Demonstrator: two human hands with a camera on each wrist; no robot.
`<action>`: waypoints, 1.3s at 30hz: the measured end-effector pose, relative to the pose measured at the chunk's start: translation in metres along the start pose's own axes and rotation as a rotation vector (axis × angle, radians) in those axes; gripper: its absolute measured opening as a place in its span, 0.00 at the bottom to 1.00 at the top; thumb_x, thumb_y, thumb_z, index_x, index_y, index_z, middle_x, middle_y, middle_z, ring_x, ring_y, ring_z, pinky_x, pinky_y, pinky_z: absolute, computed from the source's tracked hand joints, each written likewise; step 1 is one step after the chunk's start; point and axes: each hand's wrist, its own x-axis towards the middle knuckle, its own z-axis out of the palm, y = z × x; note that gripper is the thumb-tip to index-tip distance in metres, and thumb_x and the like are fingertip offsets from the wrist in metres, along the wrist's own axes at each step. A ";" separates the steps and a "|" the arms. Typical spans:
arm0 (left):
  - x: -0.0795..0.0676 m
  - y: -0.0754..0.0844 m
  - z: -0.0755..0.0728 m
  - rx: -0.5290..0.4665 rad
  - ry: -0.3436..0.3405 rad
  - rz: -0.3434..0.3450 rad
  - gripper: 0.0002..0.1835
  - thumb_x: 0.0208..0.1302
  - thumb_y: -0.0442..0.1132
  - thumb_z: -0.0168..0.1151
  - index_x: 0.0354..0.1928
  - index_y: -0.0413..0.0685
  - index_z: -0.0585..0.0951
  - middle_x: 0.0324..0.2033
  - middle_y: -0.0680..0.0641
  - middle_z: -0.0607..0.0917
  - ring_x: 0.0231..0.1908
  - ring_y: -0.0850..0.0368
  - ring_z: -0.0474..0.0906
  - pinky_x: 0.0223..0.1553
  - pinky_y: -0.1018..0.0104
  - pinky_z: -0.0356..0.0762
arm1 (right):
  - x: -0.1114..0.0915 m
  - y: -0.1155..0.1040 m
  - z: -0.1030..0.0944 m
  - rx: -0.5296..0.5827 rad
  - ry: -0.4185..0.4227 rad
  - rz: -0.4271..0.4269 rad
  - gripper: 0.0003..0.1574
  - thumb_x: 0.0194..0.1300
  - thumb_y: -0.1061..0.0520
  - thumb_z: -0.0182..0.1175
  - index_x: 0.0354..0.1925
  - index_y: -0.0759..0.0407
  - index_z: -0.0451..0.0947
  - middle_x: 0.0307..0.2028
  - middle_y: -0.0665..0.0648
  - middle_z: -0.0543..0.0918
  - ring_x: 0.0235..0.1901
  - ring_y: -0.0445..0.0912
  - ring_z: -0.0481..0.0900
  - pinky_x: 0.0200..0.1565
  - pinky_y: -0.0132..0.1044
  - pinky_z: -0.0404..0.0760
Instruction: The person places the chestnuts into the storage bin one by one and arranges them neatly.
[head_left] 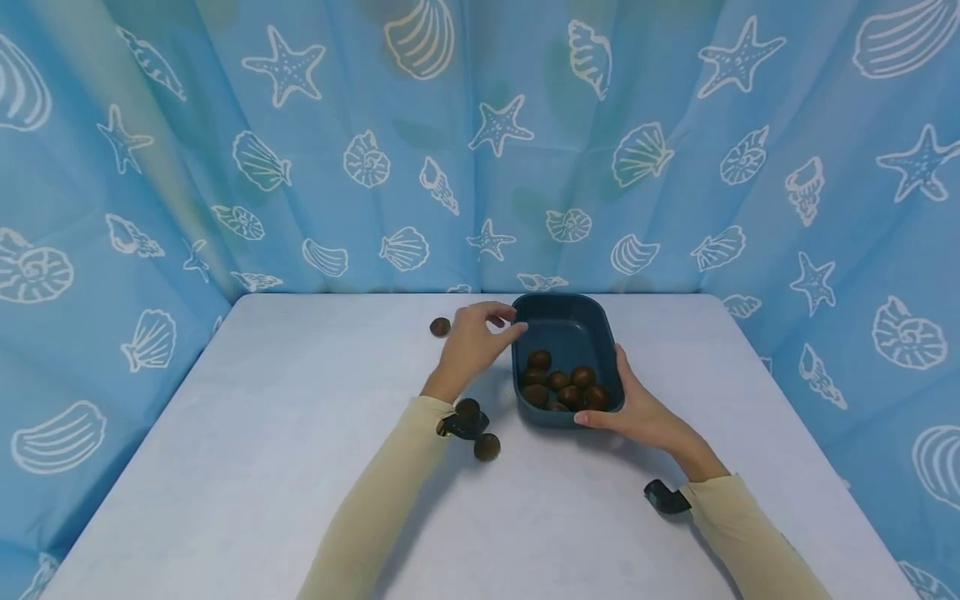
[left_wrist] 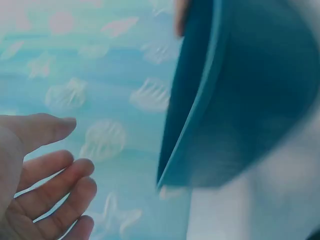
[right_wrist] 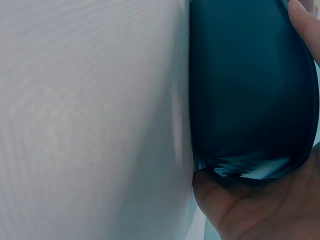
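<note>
White table (head_left: 225, 467): I mark the blue tub (head_left: 561, 333) at one o'clock. Right hand (head_left: 647, 415), at its four o'clock, grips the near corner; left hand (head_left: 471, 343), at its ten, fingers loosely spread. Brown balls (head_left: 582, 377) cluster inside, toward six.

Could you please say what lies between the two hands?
In the head view, a blue container of round brown things lies between the left hand and right hand.

- Curtained-off nook; home or lab, cannot tell
- Blue curtain (head_left: 315, 200) with shells and starfish, beyond the table's far, left and right edges
- Plain white table (head_left: 225, 467)
</note>
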 end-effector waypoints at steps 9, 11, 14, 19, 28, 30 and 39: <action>0.007 -0.046 -0.046 -0.034 0.151 -0.108 0.20 0.68 0.49 0.69 0.55 0.44 0.87 0.51 0.42 0.89 0.51 0.46 0.85 0.55 0.50 0.83 | 0.002 0.003 0.002 0.000 0.002 0.003 0.85 0.59 0.38 0.74 0.80 0.42 0.14 0.84 0.64 0.32 0.81 0.70 0.40 0.71 0.78 0.53; 0.009 -0.055 -0.052 -0.041 0.181 -0.121 0.20 0.68 0.48 0.69 0.55 0.43 0.86 0.51 0.41 0.89 0.52 0.43 0.85 0.57 0.49 0.81 | 0.002 0.003 0.001 0.003 0.007 0.003 0.85 0.59 0.38 0.74 0.80 0.40 0.14 0.84 0.63 0.32 0.81 0.70 0.40 0.71 0.78 0.53; 0.010 -0.067 -0.057 -0.049 0.206 -0.157 0.20 0.68 0.47 0.70 0.54 0.41 0.86 0.52 0.38 0.88 0.52 0.41 0.85 0.59 0.48 0.81 | 0.002 0.004 0.001 -0.005 0.004 0.009 0.86 0.59 0.37 0.74 0.80 0.40 0.13 0.84 0.63 0.31 0.81 0.71 0.39 0.71 0.78 0.53; 0.012 -0.088 -0.053 -0.037 0.208 -0.219 0.20 0.67 0.46 0.70 0.54 0.40 0.86 0.53 0.37 0.88 0.53 0.40 0.84 0.55 0.48 0.82 | 0.000 0.003 -0.001 -0.005 -0.005 0.034 0.86 0.59 0.37 0.74 0.79 0.40 0.11 0.84 0.63 0.29 0.81 0.71 0.38 0.71 0.78 0.52; 0.010 -0.116 -0.042 -0.004 0.210 -0.399 0.21 0.66 0.45 0.71 0.54 0.38 0.85 0.52 0.38 0.88 0.52 0.42 0.84 0.53 0.49 0.83 | 0.000 0.002 -0.002 0.002 -0.019 0.039 0.86 0.59 0.37 0.73 0.80 0.43 0.12 0.84 0.63 0.29 0.81 0.71 0.38 0.71 0.78 0.53; 0.010 -0.119 -0.040 -0.011 0.202 -0.425 0.21 0.67 0.45 0.70 0.55 0.37 0.85 0.52 0.38 0.88 0.53 0.42 0.84 0.54 0.49 0.82 | 0.000 0.002 -0.002 -0.001 -0.016 0.043 0.86 0.59 0.37 0.74 0.80 0.43 0.12 0.84 0.64 0.30 0.81 0.71 0.39 0.71 0.78 0.53; 0.011 -0.124 -0.037 -0.013 0.168 -0.511 0.21 0.66 0.45 0.71 0.54 0.37 0.85 0.53 0.38 0.87 0.54 0.41 0.83 0.56 0.48 0.81 | 0.003 0.004 0.000 0.017 0.010 0.000 0.85 0.58 0.39 0.75 0.81 0.40 0.15 0.84 0.63 0.35 0.81 0.70 0.42 0.70 0.79 0.54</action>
